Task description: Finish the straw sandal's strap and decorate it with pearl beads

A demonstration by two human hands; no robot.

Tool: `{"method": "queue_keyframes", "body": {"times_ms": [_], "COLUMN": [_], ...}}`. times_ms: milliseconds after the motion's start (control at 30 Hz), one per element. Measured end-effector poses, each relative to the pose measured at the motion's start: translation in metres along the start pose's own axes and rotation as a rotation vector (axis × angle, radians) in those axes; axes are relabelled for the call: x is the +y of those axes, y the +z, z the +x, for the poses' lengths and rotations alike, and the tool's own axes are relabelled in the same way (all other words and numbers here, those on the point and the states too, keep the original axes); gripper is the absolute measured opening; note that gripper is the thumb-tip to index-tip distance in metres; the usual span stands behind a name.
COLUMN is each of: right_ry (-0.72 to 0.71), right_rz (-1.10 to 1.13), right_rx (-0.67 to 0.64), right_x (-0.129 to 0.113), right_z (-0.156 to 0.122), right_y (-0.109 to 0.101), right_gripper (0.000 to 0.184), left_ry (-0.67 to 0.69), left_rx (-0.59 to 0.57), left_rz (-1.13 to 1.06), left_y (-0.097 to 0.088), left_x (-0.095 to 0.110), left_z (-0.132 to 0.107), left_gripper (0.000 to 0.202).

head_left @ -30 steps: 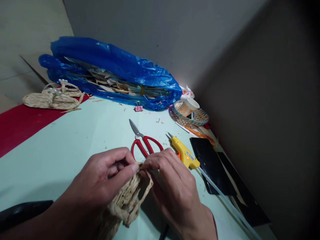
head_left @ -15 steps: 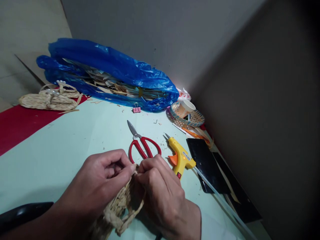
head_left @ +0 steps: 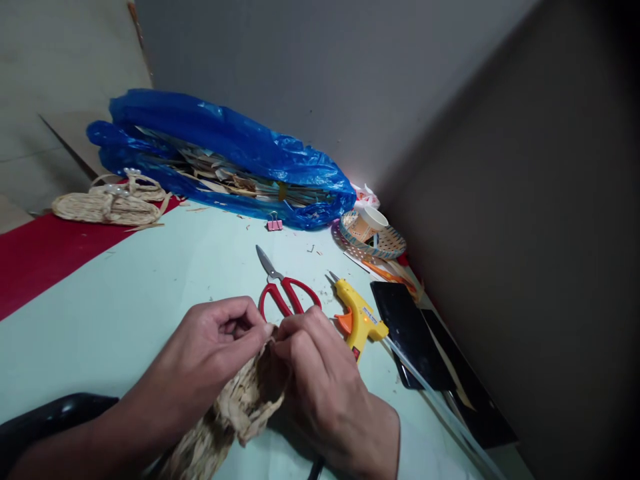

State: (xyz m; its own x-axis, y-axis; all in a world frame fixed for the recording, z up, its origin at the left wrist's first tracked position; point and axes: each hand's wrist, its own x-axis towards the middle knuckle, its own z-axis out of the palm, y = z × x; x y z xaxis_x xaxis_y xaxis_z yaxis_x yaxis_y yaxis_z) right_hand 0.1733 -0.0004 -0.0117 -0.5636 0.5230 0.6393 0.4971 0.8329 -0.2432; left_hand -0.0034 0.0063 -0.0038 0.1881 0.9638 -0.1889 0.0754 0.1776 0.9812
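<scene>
while both hands are working at near edge of desk point(head_left: 125, 293), left hand point(head_left: 210, 353) and right hand point(head_left: 320, 387) are pinching top of woven straw piece point(head_left: 245, 400), fingers clamped together on it; red scissors point(head_left: 285, 290) and yellow glue gun point(head_left: 357, 317) are lying just behind.

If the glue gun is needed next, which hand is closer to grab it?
Probably the right hand: the yellow glue gun lies just beyond its knuckles. The left hand, pinching the woven straw piece, sits farther away.

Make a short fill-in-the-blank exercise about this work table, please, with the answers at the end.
1. Both hands, left hand and right hand, pinch a woven ____ piece.
2. The scissors have ____ handles.
3. The glue gun is ____.
4. The plastic bag by the wall is ____.

Answers: straw; red; yellow; blue
</scene>
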Motion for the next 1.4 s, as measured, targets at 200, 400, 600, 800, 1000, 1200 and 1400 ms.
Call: {"method": "queue_keyframes", "body": {"times_ms": [200, 400, 600, 800, 1000, 1200, 1400], "right_ry": [0.293, 0.355, 0.359, 0.133, 0.067, -0.01, 0.062], "right_rz": [0.148, 0.201, 0.189, -0.052, -0.156, -0.149, -0.142], "right_rx": [0.025, 0.055, 0.023, -0.008, 0.031, 0.016, -0.019], "right_x": [-0.001, -0.006, -0.01, -0.011, -0.014, -0.013, -0.005], "right_z": [0.006, 0.008, 0.004, 0.001, 0.003, 0.01, 0.025], "right_y": [-0.004, -0.01, -0.004, 0.003, 0.0, -0.009, -0.018], "right_gripper": [0.008, 0.008, 0.009, 0.018, 0.018, 0.02, 0.012], "left_ry": [0.055, 0.082, 0.07, 0.022, 0.018, 0.045, 0.062], "left_rx": [-0.042, -0.046, -0.001, 0.101, 0.146, 0.134, 0.123], "left_rz": [0.012, -0.051, -0.045, -0.01, 0.049, 0.006, 0.007], "left_y": [-0.002, -0.001, 0.004, 0.008, 0.009, 0.009, -0.004], "left_x": [-0.001, -0.002, -0.006, -0.001, 0.011, 0.01, 0.003], "left_z": [0.004, 0.001, 0.003, 0.004, 0.003, 0.006, 0.013], "left_gripper": [0.024, 0.024, 0.018, 0.019, 0.024, 0.025, 0.023]}}
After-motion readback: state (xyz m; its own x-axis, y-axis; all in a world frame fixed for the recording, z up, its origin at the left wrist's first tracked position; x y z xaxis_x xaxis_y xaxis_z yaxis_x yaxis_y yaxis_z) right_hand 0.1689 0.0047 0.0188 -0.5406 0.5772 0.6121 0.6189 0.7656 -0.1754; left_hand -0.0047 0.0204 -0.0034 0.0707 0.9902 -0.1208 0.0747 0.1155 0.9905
